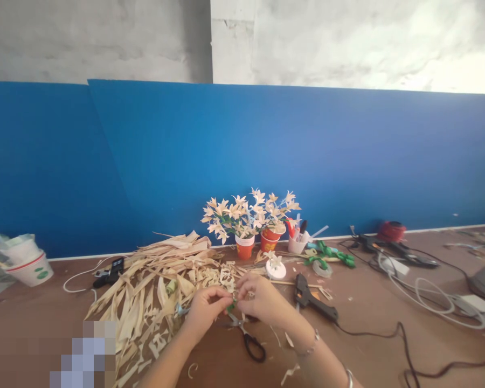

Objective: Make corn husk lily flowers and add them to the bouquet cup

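Observation:
My left hand (208, 308) is closed in a pinch, thumb against forefinger, with a small green piece (230, 305) showing at its fingertips. My right hand (261, 300) meets it from the other side, fingers curled inward; what they grip is too small to make out. Just below both hands lies a pair of black-handled scissors (253, 347). Dried pale husks (137, 302) and cut scraps spread around my left hand. Behind my right hand, a pale husk flower (274, 261) sits on a round white base (275, 271).
Pale flowers (258, 213) stand in red cups (245, 248) by the blue partition (347, 161). A glue gun (313, 302) with a trailing cord lies right of my hands. Green ribbon (327, 253), a clear tape roll (322, 269) and a tool cup (298, 243) are farther back.

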A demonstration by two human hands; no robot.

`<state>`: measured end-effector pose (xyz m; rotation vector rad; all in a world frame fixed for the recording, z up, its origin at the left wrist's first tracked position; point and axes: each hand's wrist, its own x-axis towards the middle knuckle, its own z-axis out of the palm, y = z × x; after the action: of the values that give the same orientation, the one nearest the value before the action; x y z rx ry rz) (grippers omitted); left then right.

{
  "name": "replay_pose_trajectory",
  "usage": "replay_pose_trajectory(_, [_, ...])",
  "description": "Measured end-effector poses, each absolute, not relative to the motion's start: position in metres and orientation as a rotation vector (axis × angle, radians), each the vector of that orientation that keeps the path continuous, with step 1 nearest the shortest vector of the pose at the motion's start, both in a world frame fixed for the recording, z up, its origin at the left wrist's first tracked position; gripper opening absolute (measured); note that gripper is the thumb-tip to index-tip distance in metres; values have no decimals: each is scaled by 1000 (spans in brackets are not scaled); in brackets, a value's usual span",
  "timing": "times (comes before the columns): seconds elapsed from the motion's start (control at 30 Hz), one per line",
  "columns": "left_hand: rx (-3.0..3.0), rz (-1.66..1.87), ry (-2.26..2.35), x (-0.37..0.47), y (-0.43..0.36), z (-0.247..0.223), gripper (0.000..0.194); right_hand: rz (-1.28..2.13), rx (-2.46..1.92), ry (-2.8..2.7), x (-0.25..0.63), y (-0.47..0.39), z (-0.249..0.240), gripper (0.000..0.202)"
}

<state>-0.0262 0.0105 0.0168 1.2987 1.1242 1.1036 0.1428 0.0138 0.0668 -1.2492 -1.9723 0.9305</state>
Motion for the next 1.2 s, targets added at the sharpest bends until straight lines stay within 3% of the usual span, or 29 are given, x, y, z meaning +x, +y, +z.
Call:
replay_pose_trajectory(0.23, [1331, 1104, 1024, -25, 4, 27, 19, 1627, -1110, -1703, 151, 22, 59, 5])
replay_pose_trajectory(0.33, [1350, 1080, 1032, -25, 3, 28, 21, 1557, -1240, -1767, 149, 20, 58, 9])
replay_pose_trajectory(0.5, [1340, 1054, 1118, -23, 4, 24, 21, 904, -1334, -1983, 140, 14, 59, 9])
replay_pose_trajectory(0.6, [1323, 1044, 1151, -23, 6, 19, 20, 755, -1306, -2017, 139, 14, 56, 7])
replay_pose_trajectory(0.87, [1283, 1117, 962, -28, 10, 19, 19, 1252, -1084, -1920, 148, 18, 66, 7])
replay_pose_trajectory(1.2, [1360, 1068, 956, -28, 5, 25, 22, 1599, -993, -1858, 155, 21, 62, 15])
